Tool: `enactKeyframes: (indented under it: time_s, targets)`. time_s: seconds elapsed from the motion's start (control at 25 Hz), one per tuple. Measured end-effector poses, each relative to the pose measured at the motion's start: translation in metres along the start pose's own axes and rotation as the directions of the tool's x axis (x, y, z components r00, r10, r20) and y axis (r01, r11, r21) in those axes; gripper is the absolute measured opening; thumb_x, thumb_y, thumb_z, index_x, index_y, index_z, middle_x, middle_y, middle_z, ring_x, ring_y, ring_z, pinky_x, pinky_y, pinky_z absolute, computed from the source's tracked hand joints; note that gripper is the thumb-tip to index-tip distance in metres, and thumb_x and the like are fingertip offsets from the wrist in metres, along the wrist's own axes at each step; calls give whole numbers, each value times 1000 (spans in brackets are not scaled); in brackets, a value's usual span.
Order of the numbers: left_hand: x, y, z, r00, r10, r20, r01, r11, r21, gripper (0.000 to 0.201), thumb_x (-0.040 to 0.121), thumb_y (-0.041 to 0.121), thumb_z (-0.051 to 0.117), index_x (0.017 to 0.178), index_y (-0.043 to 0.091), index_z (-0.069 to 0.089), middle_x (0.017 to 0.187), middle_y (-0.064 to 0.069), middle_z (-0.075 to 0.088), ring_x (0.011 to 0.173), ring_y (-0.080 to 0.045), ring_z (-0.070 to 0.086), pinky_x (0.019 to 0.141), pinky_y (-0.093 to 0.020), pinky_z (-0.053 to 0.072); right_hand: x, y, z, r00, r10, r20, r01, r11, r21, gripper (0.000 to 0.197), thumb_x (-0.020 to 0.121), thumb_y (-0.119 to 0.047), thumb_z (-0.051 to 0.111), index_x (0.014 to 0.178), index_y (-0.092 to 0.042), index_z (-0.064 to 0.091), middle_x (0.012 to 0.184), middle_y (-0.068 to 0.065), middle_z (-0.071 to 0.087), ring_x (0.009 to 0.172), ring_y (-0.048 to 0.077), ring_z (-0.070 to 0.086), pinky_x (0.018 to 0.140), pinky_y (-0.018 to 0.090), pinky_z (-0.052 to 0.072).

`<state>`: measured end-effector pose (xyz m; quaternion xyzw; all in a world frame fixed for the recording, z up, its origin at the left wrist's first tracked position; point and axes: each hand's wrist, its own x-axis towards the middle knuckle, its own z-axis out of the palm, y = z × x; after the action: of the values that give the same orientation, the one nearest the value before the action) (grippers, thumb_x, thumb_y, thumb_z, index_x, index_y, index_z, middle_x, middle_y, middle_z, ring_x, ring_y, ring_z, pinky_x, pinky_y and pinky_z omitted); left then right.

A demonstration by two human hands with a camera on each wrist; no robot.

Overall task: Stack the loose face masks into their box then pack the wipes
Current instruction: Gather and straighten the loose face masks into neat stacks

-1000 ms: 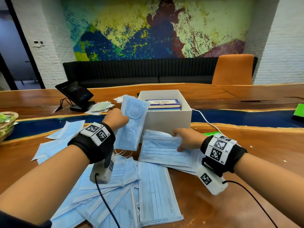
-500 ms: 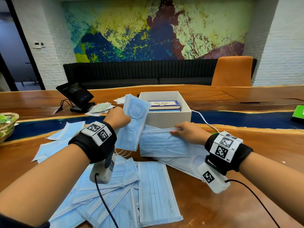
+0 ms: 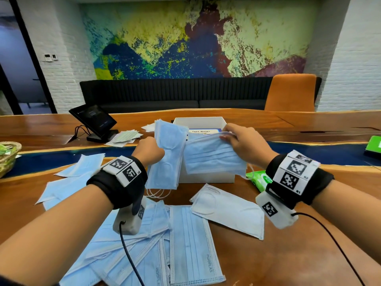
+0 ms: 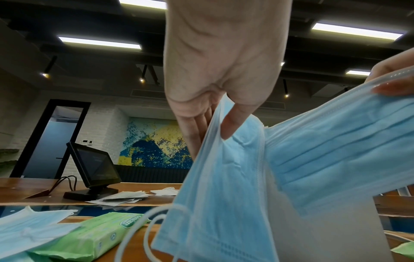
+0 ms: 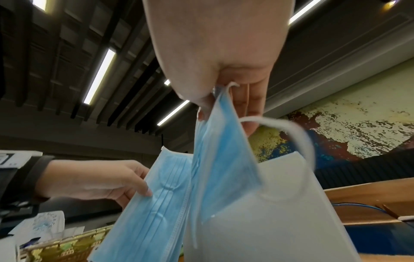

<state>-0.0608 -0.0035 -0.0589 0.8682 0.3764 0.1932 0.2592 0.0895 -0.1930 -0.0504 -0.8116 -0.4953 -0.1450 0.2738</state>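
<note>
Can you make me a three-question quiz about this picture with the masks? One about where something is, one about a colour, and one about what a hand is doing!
1. Where is the green wipes pack?
A. Inside the white box
B. On the table by the right wrist, beside the white box
C. In the wicker basket

2. What colour is the chair behind the table?
A. Orange
B. Purple
C. White

3. What is the right hand doing?
A. Lying flat on the table
B. Pinching one blue face mask in the air
C. Gripping the tablet

Answers:
1 B: the pack lies on the wood next to the white box.
2 A: its back is plainly orange.
3 B: the blue face mask hangs from its grip, next to the mask stack the left hand holds.
</note>
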Motion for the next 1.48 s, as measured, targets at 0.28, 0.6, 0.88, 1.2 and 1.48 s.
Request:
enactKeyframes:
  time_s: [0.28, 0.6, 0.88, 1.2, 1.48]
  targets:
    - [-12, 3, 2, 1000, -17, -16, 17, 1000, 4, 19, 89, -2, 42, 73, 6, 49, 85, -12, 52, 75, -22, 49, 55, -26, 37, 1, 5, -22, 981, -64, -185, 79, 994, 75, 22, 97, -7, 39, 113, -15, 53, 63, 4, 53, 53, 21, 45, 55, 35, 38]
    - [-10, 10, 10, 997, 59, 39, -54, 990, -129, 26, 90, 0, 43, 70, 16, 49, 84, -6, 56, 81, -23, 53, 71, -30, 42, 6, 0, -24, 962, -125, -244, 157, 981, 117, 30, 89, 7, 39, 103, -6, 62, 107, 12, 59, 95, 24, 56, 81, 30, 47]
    - [-3, 20, 14, 959, 155, -239, -179, 980, -84, 22, 91, 9, 40, 110, 9, 52, 109, -16, 60, 97, -36, 57, 81, -42, 50, -6, -8, -36, 931, -150, 333, 131, 988, 80, 42, 82, 1, 42, 106, -34, 44, 101, 16, 64, 89, 27, 61, 80, 36, 49]
    - [-10, 31, 19, 915, 403, 7, -402, 914, -57, 10, 96, 14, 46, 106, 15, 49, 99, -9, 60, 99, -31, 57, 70, -29, 37, 2, -16, -23, 911, -258, 322, 305, 947, -105, 32, 87, -1, 47, 107, -21, 61, 109, 2, 63, 94, 19, 56, 74, 27, 43]
    - [-16, 33, 23, 844, 515, 146, -471, 844, -256, 18, 96, 11, 49, 112, 9, 57, 101, -5, 60, 90, -14, 53, 79, -22, 42, 16, -32, -8, 936, -312, 165, 319, 948, -18, 27, 87, 3, 54, 109, -12, 63, 114, 8, 63, 106, 22, 55, 77, 16, 33]
